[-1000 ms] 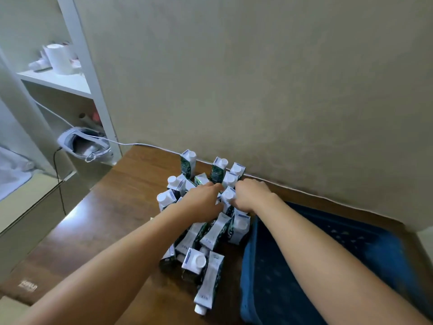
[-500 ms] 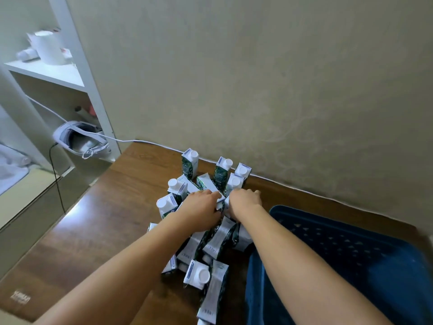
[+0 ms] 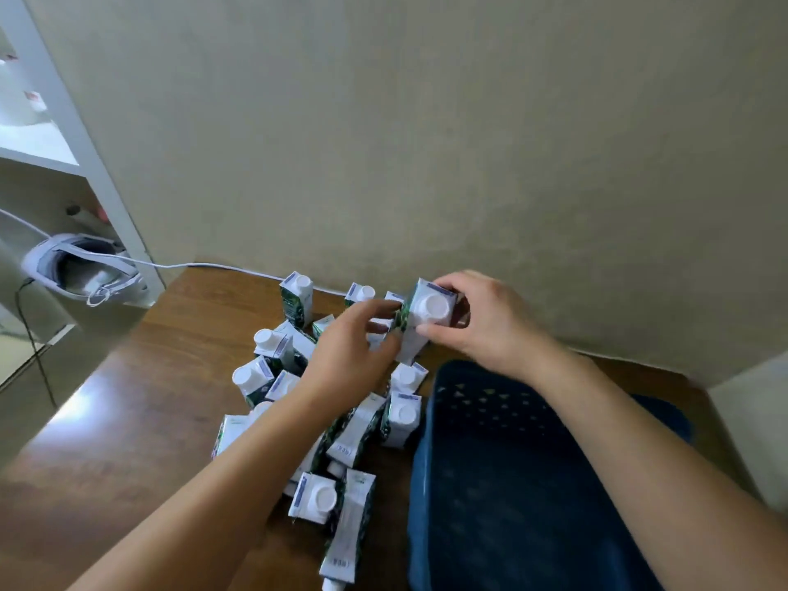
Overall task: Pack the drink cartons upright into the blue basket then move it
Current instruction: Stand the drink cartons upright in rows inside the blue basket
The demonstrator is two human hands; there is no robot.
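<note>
Several green-and-white drink cartons with white caps (image 3: 315,499) lie and stand in a heap on the brown wooden table (image 3: 128,403). My right hand (image 3: 482,322) grips one carton (image 3: 428,317) lifted above the heap, cap facing me. My left hand (image 3: 354,356) touches the same carton's lower left side with its fingertips. The blue basket (image 3: 503,484) sits to the right of the heap, below my right forearm, with nothing visible inside.
A beige wall runs right behind the heap. A white shelf unit (image 3: 81,164) stands at the left, with a white headset (image 3: 72,266) and its cable beside the table's far left corner. A light surface borders the basket's right side.
Both hands were pressed on the heap; now my right hand has lifted one carton up and to the right, and my left hand has risen with it.
</note>
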